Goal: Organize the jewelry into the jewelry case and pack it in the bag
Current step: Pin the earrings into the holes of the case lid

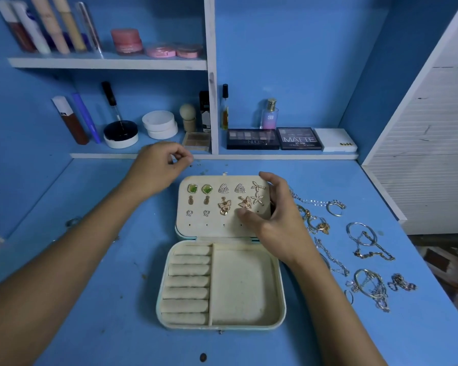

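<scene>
Cream velvet lines the open jewelry case [220, 273], which lies flat on the blue tabletop [117, 299] between the two forearms. Its raised lid panel [222, 207] sits under and just left of the right hand [276, 220], and its base with ring rolls [188, 283] and a bare compartment [242, 286] lies nearer the person, below both hands.

On the right, the hand grips the lid panel's right edge: the fingers curl over the top right corner and side, and the thumb [245, 213] presses on the panel face just below a gold flower earring [245, 202]. Pinned to the panel left of that hand are two green earrings [199, 188], two triangular ones [232, 188], starfish earrings [257, 192], small pineapple studs [198, 199], a gold dangling piece [224, 206] and tiny silver studs [197, 213].

Hovering above the tabletop, up and left of the case's far left corner, the left hand [160, 165] does not touch the case; its thumb and forefinger are pinched together, and whether something tiny sits between them cannot be told.

Loose chains and rings [365, 249] lie spread on the tabletop to the right of the right hand and wrist, outside the case. Beyond both hands, eyeshadow palettes [275, 138] and a perfume bottle [269, 114] stand on the shelf [214, 155].
</scene>
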Tool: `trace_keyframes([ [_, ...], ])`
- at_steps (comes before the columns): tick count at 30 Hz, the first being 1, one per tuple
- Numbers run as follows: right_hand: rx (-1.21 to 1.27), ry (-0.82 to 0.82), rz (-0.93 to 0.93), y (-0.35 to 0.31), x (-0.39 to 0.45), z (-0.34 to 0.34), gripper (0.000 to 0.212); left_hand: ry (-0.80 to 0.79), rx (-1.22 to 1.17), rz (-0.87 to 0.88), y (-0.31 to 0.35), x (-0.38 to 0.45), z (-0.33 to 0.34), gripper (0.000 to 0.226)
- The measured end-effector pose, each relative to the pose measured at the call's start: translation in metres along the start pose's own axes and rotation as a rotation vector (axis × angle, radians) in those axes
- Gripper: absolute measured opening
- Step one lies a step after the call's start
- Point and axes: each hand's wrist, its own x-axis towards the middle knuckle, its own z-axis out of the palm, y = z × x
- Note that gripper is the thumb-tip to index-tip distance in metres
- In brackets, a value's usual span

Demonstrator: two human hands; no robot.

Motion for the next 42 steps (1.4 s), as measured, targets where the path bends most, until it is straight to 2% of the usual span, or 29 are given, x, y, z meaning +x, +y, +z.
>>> trace_keyframes([
  [8, 0.045, -0.008, -0.005, -0.002, -0.001, -0.001, 0.066, -0.149, 0.228, 0.032, -0.022, 0.038, 0.019, 0.007],
  [21, 0.046, -0.014, -0.007, -0.002, 0.0, -0.001, 0.066, -0.143, 0.27, -0.047, -0.016, 0.05, 0.035, 0.007],
  [26, 0.041, -0.015, -0.015, -0.003, 0.0, -0.002, 0.066, -0.197, 0.272, -0.048, -0.015, 0.05, 0.033, 0.004],
  [29, 0.039, -0.01, -0.023, -0.003, -0.002, -0.002, 0.065, -0.151, 0.271, -0.028, -0.011, 0.047, 0.03, 0.005],
  [36, 0.02, 0.015, -0.093, -0.013, -0.016, -0.003, 0.065, -0.018, 0.088, -0.146, 0.011, 0.033, 0.0, 0.006],
  [42, -0.197, 0.059, -0.145, -0.019, -0.025, -0.004, 0.071, -0.014, -0.231, -0.302, 0.021, 0.012, -0.019, 0.006],
])
